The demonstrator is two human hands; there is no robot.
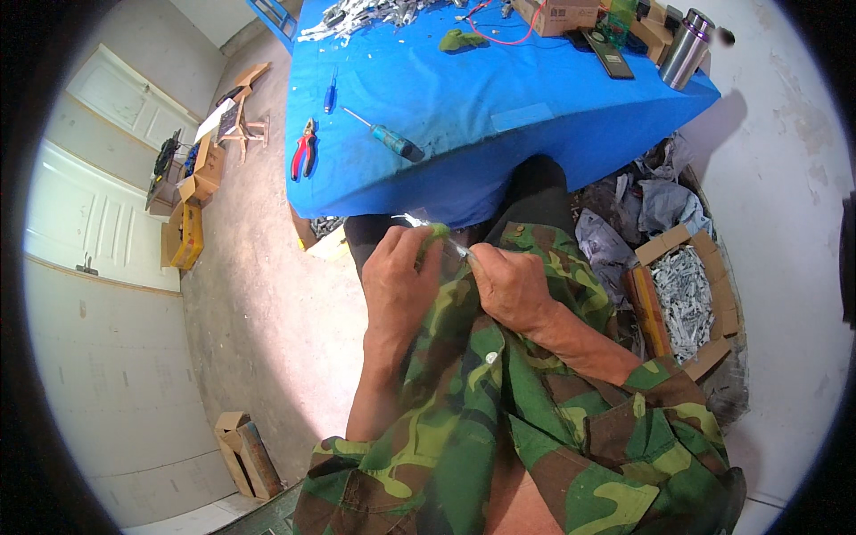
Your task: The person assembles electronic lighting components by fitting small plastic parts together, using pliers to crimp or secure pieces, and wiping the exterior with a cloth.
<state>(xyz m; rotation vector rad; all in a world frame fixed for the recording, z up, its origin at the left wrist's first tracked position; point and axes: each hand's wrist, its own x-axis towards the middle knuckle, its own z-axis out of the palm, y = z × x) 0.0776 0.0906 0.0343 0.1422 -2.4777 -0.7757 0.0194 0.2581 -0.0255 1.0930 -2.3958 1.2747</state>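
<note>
Both of my hands meet over my lap, just short of the table's near edge. The fingers of my left hand [397,267] are closed on a small green cloth-like piece [436,233], and a pale, shiny tip sticks out beyond them. Between the hands runs a thin silvery-white piece [460,251]; its exact kind is too small to tell. My right hand [513,281] pinches the near end of it between thumb and forefinger. Closest on the blue-covered table [428,98] lie a teal-handled screwdriver [392,141], red-handled pliers [304,152] and a slim blue screwdriver [331,94].
A heap of silvery parts [366,16] covers the table's far left. A green cloth [462,40], a phone [608,55] and a steel flask [687,52] stand or lie farther right. On the floor at right are grey bags [606,241] and a carton of metal parts [709,348].
</note>
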